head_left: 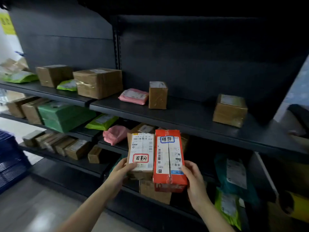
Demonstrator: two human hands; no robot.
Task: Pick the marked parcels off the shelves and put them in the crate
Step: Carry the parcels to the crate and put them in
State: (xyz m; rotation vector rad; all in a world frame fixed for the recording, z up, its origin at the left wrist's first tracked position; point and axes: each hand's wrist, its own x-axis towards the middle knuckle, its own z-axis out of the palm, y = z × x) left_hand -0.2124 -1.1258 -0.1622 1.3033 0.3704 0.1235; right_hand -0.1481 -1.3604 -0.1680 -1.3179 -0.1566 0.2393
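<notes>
Low in the centre of the frame, two bare hands hold two parcels side by side in front of dark metal shelves. The left hand [121, 169] grips the lower left edge of a brown cardboard parcel [141, 153] with a white shipping label and a red-outlined handwritten sticker. The right hand [194, 178] is wrapped around the lower right corner of a red-orange rectangular box [168, 158], which carries a white label and a blue-outlined handwritten sticker near its top. The two parcels touch along their long sides and are held upright, tilted slightly back.

On the upper shelf [192, 114], across the middle of the frame, stand a large taped brown carton [99, 82], a flat pink mailer bag [133, 96], a small upright brown box [158, 95] just beside it, and, well apart to the right, another taped brown box [229, 110]. A green wrapped block [65, 117] lies on the shelf below at left. At the far left edge, part of a dark blue plastic crate [10, 161] shows above the pale floor [38, 208].
</notes>
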